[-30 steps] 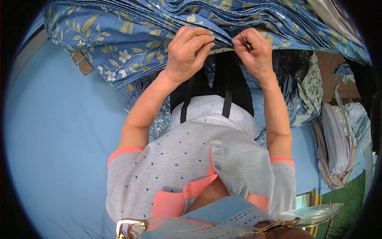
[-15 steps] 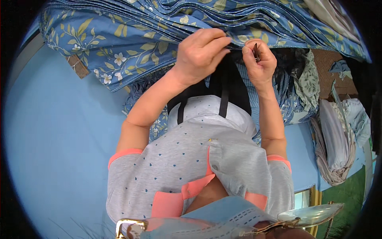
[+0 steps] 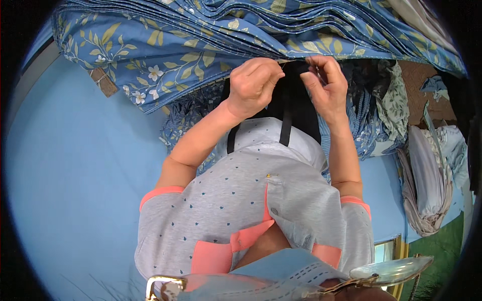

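Observation:
Layers of blue fabric (image 3: 201, 50) with leaves and white flowers lie folded across the top, their stitched edges stacked together. Just below those edges, my left hand (image 3: 253, 88) is closed in a pinch. A fine thread-like line shows by its fingertips, but what they grip is too small to make out. To its right, my right hand (image 3: 329, 88) is raised with curled fingers around small dark thread snips (image 3: 320, 73). Mostly the fingers hide the snips; their pointed blades show better in the earlier view. Both hands are apart from each other.
Crumpled patterned cloth (image 3: 371, 115) hangs below the fabric at the right. Beyond it are a grey-beige cloth bundle (image 3: 427, 175) and brown textured board (image 3: 419, 95). A small wooden piece (image 3: 104, 83) sits under the fabric's left edge, beside the light blue surface (image 3: 75, 150).
Both hands have come down slightly from the fabric edge, and the left has let go of it. The right fingers have turned and loosened, and the snips' blades are now mostly hidden.

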Demonstrator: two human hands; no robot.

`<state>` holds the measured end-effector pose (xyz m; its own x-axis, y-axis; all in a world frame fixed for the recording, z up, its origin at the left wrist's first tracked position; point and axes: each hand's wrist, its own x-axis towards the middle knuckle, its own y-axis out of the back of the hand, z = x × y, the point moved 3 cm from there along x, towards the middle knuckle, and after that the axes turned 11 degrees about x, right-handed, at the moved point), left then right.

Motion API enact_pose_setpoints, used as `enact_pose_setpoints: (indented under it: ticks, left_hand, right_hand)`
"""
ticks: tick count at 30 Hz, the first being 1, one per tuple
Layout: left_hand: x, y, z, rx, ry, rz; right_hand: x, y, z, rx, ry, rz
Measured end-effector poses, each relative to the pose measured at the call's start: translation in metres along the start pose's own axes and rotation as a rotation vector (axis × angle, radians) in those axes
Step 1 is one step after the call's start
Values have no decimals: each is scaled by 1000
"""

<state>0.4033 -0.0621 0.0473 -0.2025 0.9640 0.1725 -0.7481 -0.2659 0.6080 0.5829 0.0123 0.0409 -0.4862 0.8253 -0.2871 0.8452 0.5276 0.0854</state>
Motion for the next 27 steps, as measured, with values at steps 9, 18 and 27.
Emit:
enact_pose_setpoints:
  ticks: [9,18,27]
  left_hand:
    - [4,-2,-1,-82,65,80]
    - [8,-7,0,-112,89,104]
    - [8,-11,0,-146,103,102]
  right_hand:
    - [8,-1,-14,-431,364,-52]
    - [14,-6,-10,-514,389,-5]
    - [12,-8,-3,-474,339,13]
